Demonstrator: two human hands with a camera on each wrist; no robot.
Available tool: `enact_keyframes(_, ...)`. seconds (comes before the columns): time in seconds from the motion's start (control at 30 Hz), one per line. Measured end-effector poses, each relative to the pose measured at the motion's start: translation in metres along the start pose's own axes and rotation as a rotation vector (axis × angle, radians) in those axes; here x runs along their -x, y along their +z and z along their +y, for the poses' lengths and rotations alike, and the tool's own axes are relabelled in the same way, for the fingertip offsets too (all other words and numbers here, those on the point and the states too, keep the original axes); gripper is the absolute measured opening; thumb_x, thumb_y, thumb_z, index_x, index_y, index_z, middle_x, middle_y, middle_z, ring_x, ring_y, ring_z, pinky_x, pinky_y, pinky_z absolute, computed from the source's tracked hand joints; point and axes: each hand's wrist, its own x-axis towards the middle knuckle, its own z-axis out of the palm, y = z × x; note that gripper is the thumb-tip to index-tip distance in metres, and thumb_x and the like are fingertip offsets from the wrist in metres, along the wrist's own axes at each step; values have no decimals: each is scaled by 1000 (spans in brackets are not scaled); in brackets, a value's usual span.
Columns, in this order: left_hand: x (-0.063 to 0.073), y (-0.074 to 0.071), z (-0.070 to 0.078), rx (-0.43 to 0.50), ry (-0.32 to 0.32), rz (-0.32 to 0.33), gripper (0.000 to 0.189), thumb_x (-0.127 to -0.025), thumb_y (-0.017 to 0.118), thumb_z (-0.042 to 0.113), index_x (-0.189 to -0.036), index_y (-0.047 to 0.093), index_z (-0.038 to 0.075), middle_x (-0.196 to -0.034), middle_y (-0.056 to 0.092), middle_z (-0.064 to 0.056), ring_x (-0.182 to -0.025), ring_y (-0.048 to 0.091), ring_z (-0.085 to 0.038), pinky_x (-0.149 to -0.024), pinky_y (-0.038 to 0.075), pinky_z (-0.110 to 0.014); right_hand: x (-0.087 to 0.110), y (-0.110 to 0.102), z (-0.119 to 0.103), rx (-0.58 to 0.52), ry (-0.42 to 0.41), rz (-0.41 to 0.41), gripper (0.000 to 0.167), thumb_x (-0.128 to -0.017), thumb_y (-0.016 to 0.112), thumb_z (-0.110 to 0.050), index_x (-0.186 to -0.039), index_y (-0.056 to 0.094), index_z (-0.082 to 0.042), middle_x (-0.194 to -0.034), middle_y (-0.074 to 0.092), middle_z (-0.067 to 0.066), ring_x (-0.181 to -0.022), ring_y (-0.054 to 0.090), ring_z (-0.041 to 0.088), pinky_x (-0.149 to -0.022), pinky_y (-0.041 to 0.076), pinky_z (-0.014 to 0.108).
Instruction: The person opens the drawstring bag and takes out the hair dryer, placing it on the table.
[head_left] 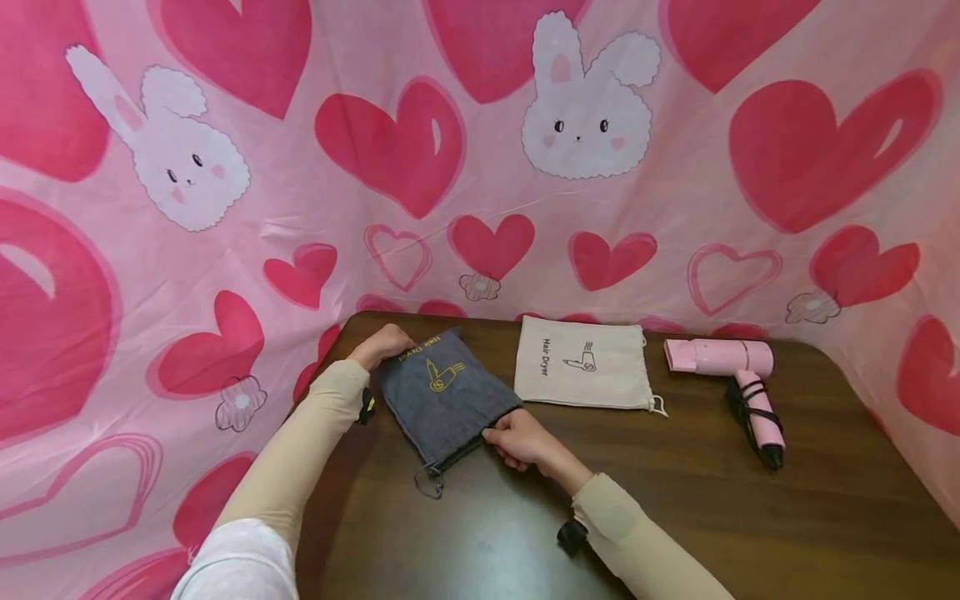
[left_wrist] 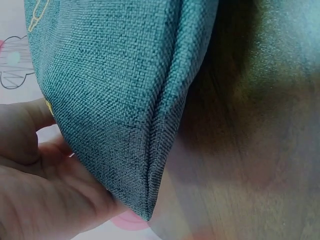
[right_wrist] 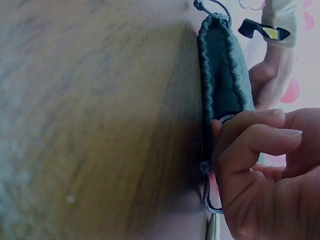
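Note:
A dark grey drawstring bag (head_left: 450,392), printed with a yellow hair dryer and lettering, is on the left part of the table. My left hand (head_left: 384,343) holds it by the far left end; in the left wrist view some of those fingers (left_wrist: 42,112) go out of sight behind the cloth. At the near right corner of the bag's mouth, my right hand (head_left: 521,437) pinches the rim with curled fingers. The right wrist view looks into the parted mouth (right_wrist: 220,75). A dark rounded edge with a pale ring shows beside the fingers there; what it is cannot be told.
A cream drawstring bag (head_left: 581,364) with a black hair dryer print lies flat at the back of the brown table (head_left: 675,483). Right of it rests a pink hair dryer (head_left: 723,358), its black cord wound round the handle. A pink heart-patterned cloth (head_left: 480,167) stands behind.

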Motion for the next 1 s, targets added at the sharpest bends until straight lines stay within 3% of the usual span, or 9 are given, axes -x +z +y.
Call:
enact_keyframes(0.17,2,1,-1,20,-14,-9,35,-93,63,10,-59,56,16,-62,47,8,-63,45,-9,-62,40,-25,-1,0,1,-1,8,3,43,-105,64,-15,-64,53,-9,-53,47,0,-44,44,10,-41,36,23)
enact_keyframes(0.27,-4,0,-4,17,-32,-6,38,-91,64,10,-56,50,16,-58,42,6,-60,43,-13,-61,38,-29,-1,0,0,5,9,8,43,-105,64,-16,-64,53,-10,-54,48,0,-44,44,10,-41,36,23)
enact_keyframes(0.3,-9,0,-8,13,-37,-8,38,-91,65,11,-56,49,16,-58,41,5,-60,43,-15,-60,38,-31,-2,-1,0,7,10,9,42,-105,64,-16,-64,53,-10,-54,48,0,-44,44,11,-41,36,24)
enact_keyframes(0.43,-55,6,-48,-25,-65,0,34,-85,66,17,-54,51,16,-55,43,2,-55,44,-17,-55,39,-35,-1,-3,-1,24,14,8,43,-105,63,-15,-64,52,-10,-55,48,0,-45,45,11,-42,37,24)
enact_keyframes(0.53,-74,10,-64,-52,-94,18,32,-84,65,18,-55,52,17,-55,44,1,-55,44,-18,-53,39,-36,-1,-5,-2,27,21,14,43,-105,63,-15,-64,51,-11,-56,48,1,-45,45,11,-42,37,24)
enact_keyframes(0.6,-62,9,-48,-58,-123,27,31,-86,65,17,-58,53,13,-60,46,-2,-62,47,-22,-58,42,-37,0,-6,-3,23,26,19,43,-105,63,-15,-64,50,-11,-56,48,1,-46,45,11,-42,36,24)
enact_keyframes(0.77,-15,6,-5,-59,-118,68,16,-90,64,14,-78,62,3,-88,59,-13,-87,55,-31,-76,48,-40,2,-8,-3,5,30,8,43,-105,63,-15,-64,50,-11,-57,47,0,-46,44,11,-43,35,23)
enact_keyframes(0.87,-1,5,4,-65,-112,70,19,-93,62,17,-92,65,-2,-103,63,-18,-96,56,-32,-84,50,-40,5,-9,-2,-1,21,-5,43,-105,63,-15,-64,50,-11,-56,47,0,-45,43,11,-43,34,24)
enact_keyframes(1.0,5,5,7,-78,-119,79,27,-94,61,18,-102,68,-7,-111,64,-21,-100,56,-32,-89,51,-41,7,-10,0,-2,9,-14,44,-105,63,-16,-64,50,-11,-55,46,0,-44,41,11,-43,34,24)
